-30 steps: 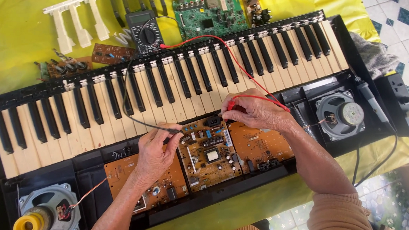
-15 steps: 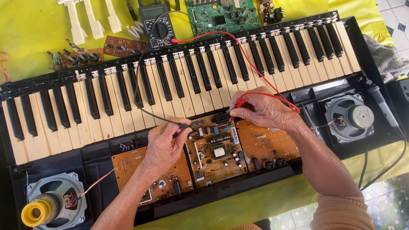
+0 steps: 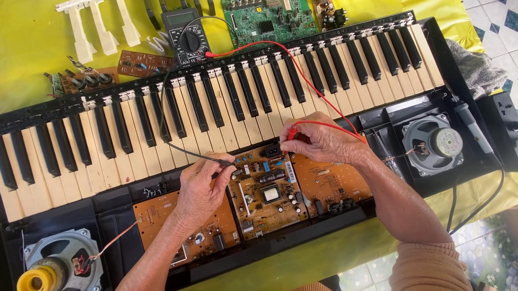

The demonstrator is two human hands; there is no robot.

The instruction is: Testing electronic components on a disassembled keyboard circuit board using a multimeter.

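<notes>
An opened electronic keyboard [image 3: 211, 112] lies across a yellow cloth. Brown circuit boards [image 3: 270, 191] sit exposed in its front half. My left hand [image 3: 200, 192] pinches a black multimeter probe [image 3: 228, 162], its tip near the middle board's left edge. My right hand [image 3: 326, 141] pinches a red probe [image 3: 292, 133] over the board's top edge. Black and red leads run back across the keys to a dark multimeter [image 3: 187, 38] behind the keyboard.
A grey speaker [image 3: 433, 143] sits in the case at right, another with a yellow cap [image 3: 55, 276] at lower left. A green circuit board [image 3: 268, 14], small boards [image 3: 142, 62] and loose white keys [image 3: 99, 21] lie behind. A power strip [image 3: 511, 123] is at right.
The view has shifted, so the keyboard sits higher and further right in frame. Both hands stay on the probes over the middle board with only slight movement.
</notes>
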